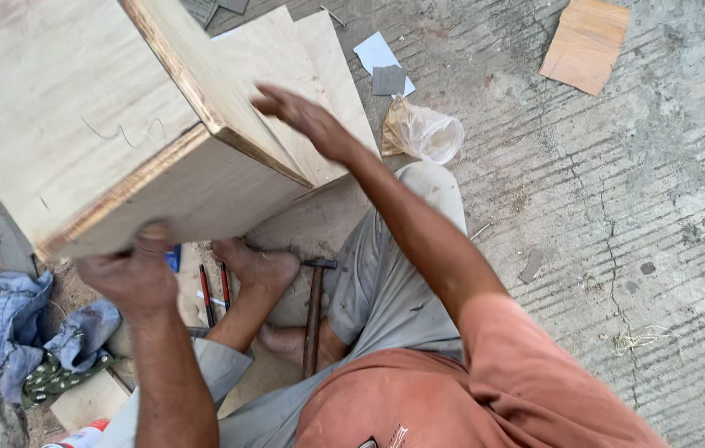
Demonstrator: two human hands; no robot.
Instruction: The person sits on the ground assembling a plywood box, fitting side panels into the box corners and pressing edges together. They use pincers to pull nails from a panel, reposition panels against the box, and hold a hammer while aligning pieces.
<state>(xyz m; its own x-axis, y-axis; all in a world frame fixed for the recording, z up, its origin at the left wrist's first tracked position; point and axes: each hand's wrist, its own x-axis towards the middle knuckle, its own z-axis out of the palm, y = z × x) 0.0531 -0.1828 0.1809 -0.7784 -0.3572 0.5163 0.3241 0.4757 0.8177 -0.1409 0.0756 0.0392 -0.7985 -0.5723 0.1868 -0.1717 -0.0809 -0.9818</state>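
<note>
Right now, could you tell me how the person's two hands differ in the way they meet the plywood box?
The left hand grips the lower corner of the plywood box from beneath, fingers curled in a closed grip; the right hand lies open and flat against the box's side panel. The left hand sits low, near the camera; the right hand reaches higher and further away. Both are bare and touch the box.

Pale wood, grey floor, faded orange cloth

The plywood box (pixel 95 124) is pale tan with darker brown edges and a faint curly scribble on one face. Below it lie red-handled tools (pixel 206 292) and crumpled blue rags (pixel 33 328) over a green patterned cloth. Right of the box, the concrete floor (pixel 618 207) is grey, ridged and cracked; the shirt (pixel 485 390) is faded orange, the trousers (pixel 385 282) grey.
</note>
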